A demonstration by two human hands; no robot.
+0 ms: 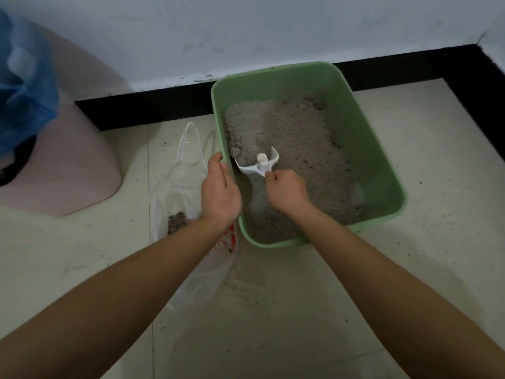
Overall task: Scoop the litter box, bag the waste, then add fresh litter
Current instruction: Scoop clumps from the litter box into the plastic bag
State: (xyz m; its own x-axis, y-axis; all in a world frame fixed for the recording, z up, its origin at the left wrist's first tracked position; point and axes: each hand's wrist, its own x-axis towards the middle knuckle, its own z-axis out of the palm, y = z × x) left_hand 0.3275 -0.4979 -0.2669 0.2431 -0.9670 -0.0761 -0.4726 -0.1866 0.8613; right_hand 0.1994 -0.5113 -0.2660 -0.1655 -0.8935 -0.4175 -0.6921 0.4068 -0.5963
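My left hand [218, 187] grips the green litter box [369, 149] rim; my right hand [285, 191] clutches the white scoop [257, 162], dug into the litter [295, 138].

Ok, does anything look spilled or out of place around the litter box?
Only small things: dark grit specks dot the floor around the litter box, which sits skewed to the wall. Waste clumps lie inside the plastic bag.

Green litter box [369, 127] holds grey litter [295, 138], white scoop [254, 166] resting in it by the left wall; clear bag [180, 184] lies alongside.
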